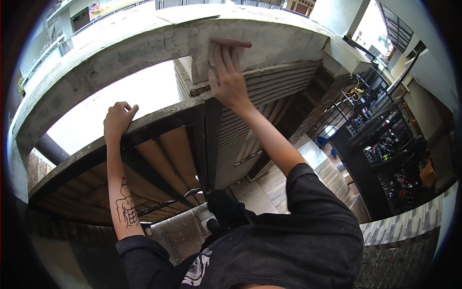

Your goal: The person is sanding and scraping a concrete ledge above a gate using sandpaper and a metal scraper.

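Note:
My right hand reaches up to a grey plastered concrete beam. Its outstretched fingers press a reddish-brown sheet, which looks like folded sandpaper, flat against the beam's face. Part of the sheet is hidden under the fingers. Lower and to the left, my left hand curls over the top rail of a dark-framed gate with brown panels. Its thumb sticks out to the right, and its fingertips are partly out of sight behind the rail.
Below the beam at right are grey ribbed panels. A thin flat piece lies on the beam's top. Past a tiled floor stand a black metal gate with gold ornament and a dark rack-like structure.

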Available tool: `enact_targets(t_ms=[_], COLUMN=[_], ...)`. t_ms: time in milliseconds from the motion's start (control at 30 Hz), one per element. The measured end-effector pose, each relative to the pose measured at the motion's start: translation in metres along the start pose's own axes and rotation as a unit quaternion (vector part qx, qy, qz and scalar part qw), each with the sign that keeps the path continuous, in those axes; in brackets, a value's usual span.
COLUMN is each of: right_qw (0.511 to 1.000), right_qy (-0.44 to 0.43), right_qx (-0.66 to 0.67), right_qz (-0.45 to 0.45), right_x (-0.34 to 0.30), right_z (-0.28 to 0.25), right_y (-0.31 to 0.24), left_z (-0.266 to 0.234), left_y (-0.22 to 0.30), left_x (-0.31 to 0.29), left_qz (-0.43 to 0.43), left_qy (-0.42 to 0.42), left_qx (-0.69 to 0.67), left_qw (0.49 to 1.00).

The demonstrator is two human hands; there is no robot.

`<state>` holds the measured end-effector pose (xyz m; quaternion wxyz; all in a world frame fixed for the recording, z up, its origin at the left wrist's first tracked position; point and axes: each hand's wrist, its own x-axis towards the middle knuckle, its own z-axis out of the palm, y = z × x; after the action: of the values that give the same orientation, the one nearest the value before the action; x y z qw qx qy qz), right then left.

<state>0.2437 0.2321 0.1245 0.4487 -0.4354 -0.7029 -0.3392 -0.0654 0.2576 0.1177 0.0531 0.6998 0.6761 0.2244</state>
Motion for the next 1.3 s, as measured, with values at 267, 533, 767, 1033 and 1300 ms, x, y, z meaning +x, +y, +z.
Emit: enact_targets(t_ms=[267, 533, 767, 1033, 1300], right_qw=[0.999, 0.99, 0.993, 0.994, 0.989], right_qy=[-0.039, -0.14, -0.11, -0.085, -0.127], right_qx=[-0.01, -0.01, 0.026, 0.022, -0.016], right_qz=[0.01, 0.016, 0.037, 0.061, 0.068], right_x=[0.021, -0.03, -0.003, -0.009, -0.03], right_z=[0.009, 0.011, 0.018, 0.025, 0.019], right_y=[0.005, -0.012, -0.013, -0.011, -0.028], left_z=[-0.003, 0.003, -0.005, 0.002, 0.001], left_y=[0.002, 0.0, 0.008, 0.005, 0.0], left_x=[0.0, 0.003, -0.002, 0.006, 0.003], left_qz=[-0.001, 0.001, -0.015, -0.023, -0.021], left_qy=[-0.011, -0.008, -0.026, -0.029, -0.009], left_qx=[0.003, 0.008, 0.011, 0.012, 0.015], left_qw=[1.0, 1.0, 1.0, 0.999, 1.0])
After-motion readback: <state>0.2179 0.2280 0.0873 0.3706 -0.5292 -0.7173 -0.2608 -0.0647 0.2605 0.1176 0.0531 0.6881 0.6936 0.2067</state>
